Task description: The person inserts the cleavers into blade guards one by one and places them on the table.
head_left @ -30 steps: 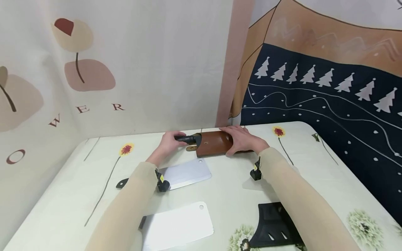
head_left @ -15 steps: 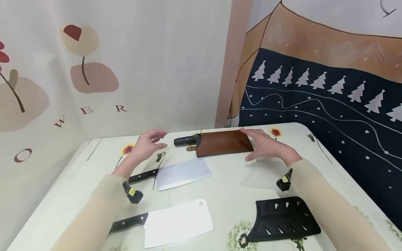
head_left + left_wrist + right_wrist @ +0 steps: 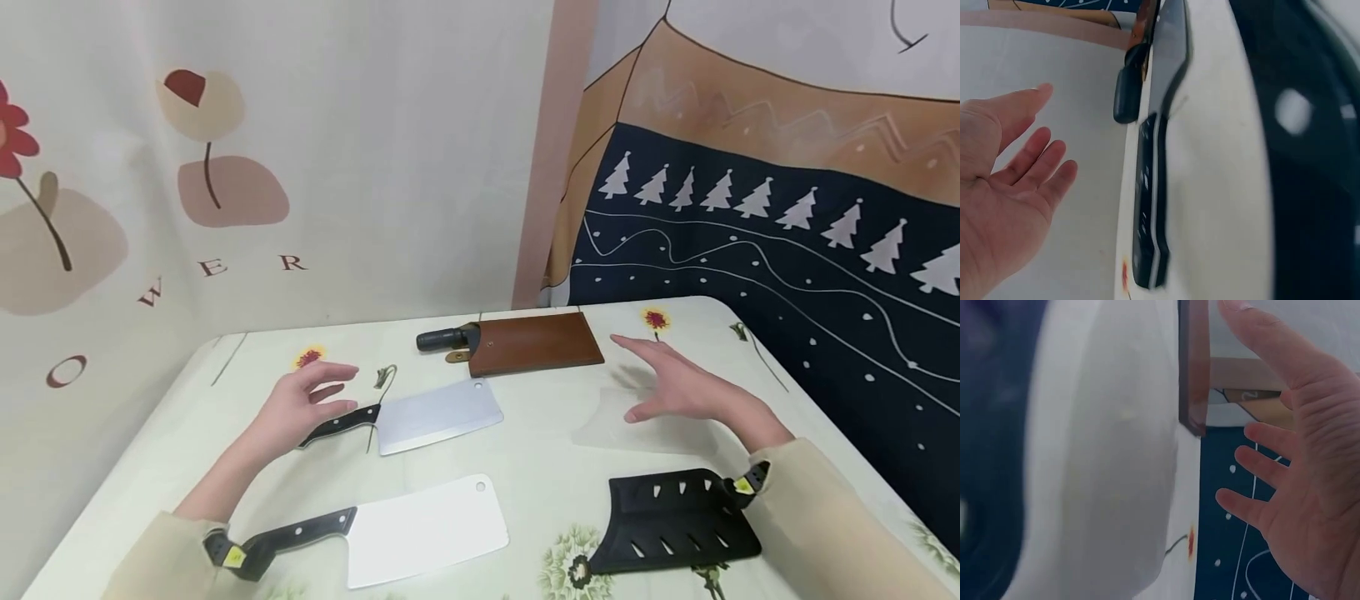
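Note:
My left hand [image 3: 296,408] hovers with loosely bent fingers above the black handle of the middle cleaver [image 3: 438,417], holding nothing. My right hand [image 3: 686,385] is spread in the air over a translucent blade guard [image 3: 607,427], its fingers apart and nothing between them. At the back lies a cleaver in a brown leather sheath [image 3: 536,343]; only its black handle [image 3: 441,339] sticks out on the left. In the left wrist view that handle sits beside the middle cleaver's handle [image 3: 1150,206]. The sheath's end [image 3: 1194,369] appears in the right wrist view.
A second bare cleaver [image 3: 427,533] lies at the front, handle to the left. To its right is a black slotted blade guard [image 3: 675,525], partly behind the right wrist camera. A patterned curtain [image 3: 390,167] hangs right behind the table's back edge.
Both hands have let go of the sheathed cleaver and drawn back toward me, the left to the left and the right to the right. The sheathed cleaver stays in place.

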The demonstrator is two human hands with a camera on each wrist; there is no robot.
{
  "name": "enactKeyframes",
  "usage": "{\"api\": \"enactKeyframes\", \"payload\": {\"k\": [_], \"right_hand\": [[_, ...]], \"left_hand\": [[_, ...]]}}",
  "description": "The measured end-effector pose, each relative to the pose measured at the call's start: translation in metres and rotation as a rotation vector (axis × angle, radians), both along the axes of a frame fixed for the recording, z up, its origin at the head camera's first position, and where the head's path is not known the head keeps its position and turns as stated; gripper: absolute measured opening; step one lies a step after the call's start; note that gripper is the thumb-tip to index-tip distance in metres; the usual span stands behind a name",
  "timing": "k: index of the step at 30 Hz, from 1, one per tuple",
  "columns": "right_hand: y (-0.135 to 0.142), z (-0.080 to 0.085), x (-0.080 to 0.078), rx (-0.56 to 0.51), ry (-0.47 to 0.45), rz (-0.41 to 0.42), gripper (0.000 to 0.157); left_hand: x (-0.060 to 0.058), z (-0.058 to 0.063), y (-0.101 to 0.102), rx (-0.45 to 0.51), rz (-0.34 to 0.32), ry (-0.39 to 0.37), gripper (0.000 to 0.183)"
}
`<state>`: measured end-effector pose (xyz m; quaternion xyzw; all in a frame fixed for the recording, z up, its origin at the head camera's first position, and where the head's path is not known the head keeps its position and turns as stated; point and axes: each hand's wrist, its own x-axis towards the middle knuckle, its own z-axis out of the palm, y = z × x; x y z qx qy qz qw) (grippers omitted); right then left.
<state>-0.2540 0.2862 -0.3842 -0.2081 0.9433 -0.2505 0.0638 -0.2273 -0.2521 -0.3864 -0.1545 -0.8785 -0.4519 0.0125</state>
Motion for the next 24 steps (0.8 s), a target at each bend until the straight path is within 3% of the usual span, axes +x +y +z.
{"api": "enactKeyframes", "payload": {"k": [5, 12, 18, 24], "right_hand": [[0.018, -0.007, 0.011, -0.015, 0.009, 0.0, 0.112], [0.032, -0.018, 0.013, -0.035, -0.022, 0.036, 0.114], [0.035, -0.032, 0.015, -0.005, -0.062, 0.023, 0.117], [0.035, -0.037, 0.017, 0.014, -0.022, 0.068, 0.114]], "left_hand": [[0.01, -0.011, -0.015, -0.024, 0.024, 0.0, 0.051], [0.019, -0.027, -0.034, -0.093, 0.068, -0.041, 0.048], [0.016, -0.035, -0.039, -0.125, 0.036, -0.04, 0.049], [0.009, -0.044, -0.042, -0.167, 0.043, -0.053, 0.049]]}}
